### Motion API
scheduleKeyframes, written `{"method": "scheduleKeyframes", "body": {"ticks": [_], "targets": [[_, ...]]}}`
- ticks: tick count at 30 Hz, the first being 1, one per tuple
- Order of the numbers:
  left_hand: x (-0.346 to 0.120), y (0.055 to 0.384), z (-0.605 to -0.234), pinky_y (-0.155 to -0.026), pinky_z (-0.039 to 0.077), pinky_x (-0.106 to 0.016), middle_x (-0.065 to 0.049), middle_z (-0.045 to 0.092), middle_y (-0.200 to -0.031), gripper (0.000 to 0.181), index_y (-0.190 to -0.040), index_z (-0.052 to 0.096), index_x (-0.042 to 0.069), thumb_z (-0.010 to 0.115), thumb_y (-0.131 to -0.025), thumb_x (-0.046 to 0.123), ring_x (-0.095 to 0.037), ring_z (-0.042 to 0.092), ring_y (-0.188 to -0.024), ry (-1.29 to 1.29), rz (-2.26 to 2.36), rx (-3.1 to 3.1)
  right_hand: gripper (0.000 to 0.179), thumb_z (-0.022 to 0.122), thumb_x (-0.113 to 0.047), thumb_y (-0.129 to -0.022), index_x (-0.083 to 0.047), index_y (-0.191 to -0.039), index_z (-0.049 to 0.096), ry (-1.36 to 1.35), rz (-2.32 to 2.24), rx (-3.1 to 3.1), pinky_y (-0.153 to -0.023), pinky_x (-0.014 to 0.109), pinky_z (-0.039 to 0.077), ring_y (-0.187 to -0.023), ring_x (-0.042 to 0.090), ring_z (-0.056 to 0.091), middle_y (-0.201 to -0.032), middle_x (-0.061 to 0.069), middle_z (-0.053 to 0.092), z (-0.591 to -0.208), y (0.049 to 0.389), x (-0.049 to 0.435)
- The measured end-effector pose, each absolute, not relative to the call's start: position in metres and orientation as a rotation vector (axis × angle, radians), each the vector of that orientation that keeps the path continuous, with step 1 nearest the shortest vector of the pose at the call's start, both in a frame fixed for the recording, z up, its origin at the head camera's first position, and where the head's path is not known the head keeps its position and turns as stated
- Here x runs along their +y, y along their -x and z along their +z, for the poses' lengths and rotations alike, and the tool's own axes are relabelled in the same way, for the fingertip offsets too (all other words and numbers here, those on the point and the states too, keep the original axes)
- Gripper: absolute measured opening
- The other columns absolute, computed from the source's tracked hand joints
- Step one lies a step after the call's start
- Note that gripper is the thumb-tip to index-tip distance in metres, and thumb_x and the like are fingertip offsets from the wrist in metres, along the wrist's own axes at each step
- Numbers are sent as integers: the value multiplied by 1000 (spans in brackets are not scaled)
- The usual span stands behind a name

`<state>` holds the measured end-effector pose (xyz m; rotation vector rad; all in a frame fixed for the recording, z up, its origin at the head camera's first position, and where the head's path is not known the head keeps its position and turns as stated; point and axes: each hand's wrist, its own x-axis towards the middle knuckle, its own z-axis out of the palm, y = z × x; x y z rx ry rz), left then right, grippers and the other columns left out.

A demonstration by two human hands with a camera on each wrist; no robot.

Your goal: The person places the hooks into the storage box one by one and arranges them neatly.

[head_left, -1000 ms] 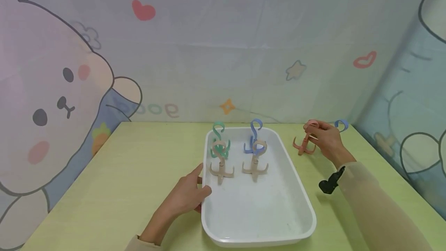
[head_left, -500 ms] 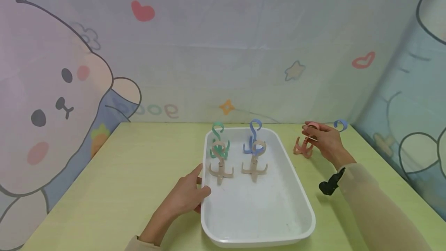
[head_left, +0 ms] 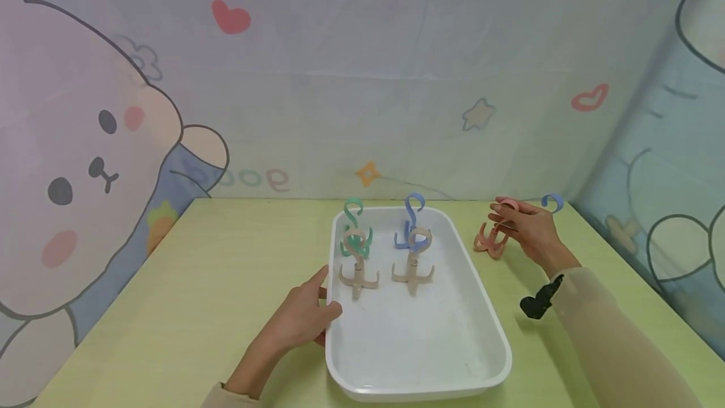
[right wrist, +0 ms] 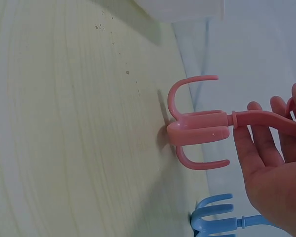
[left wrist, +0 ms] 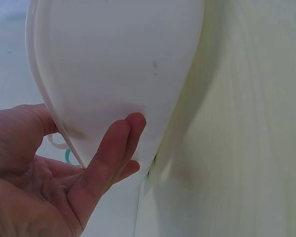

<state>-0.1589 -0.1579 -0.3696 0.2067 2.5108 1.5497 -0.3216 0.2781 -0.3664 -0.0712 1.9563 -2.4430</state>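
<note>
In the head view my left hand (head_left: 303, 313) grips the left side of a white plastic tray (head_left: 430, 345). Its thumb lies over the rim, while the left wrist view has the fingers (left wrist: 106, 158) against the outer wall. To the right of the tray, my right hand (head_left: 529, 225) holds a pink hanging hook (head_left: 489, 244) by its curved upper part. The right wrist view shows this pronged hook (right wrist: 200, 131) with its base low over the table, prongs pointing up along the stem. Part of its top curl is hidden by my fingers.
Inside the tray stand a green hook (head_left: 362, 247) and a blue hook (head_left: 408, 241) at the back, with two beige hooks (head_left: 358, 279) before them. Another blue hook (head_left: 555, 201) stands beyond my right hand. A printed cloth (head_left: 340, 80) hangs behind the table (head_left: 243, 244).
The pink hook has turned about its stem, so its prongs face differently, and it has shifted slightly left. The left hand stays on the tray.
</note>
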Motion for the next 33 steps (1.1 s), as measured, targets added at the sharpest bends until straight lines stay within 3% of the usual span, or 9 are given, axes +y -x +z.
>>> {"method": "scheduleKeyframes", "body": {"ticks": [33], "targets": [[-159, 158, -371, -52, 65, -41, -29, 67, -127, 76, -163, 35, 12, 58, -91, 6, -25, 76, -67, -247, 1569, 2501, 21, 70, -6, -100, -22, -109, 80, 184, -2446, 1894, -84, 31, 66, -94, 15, 81, -104, -6, 82, -354, 304, 282]]}}
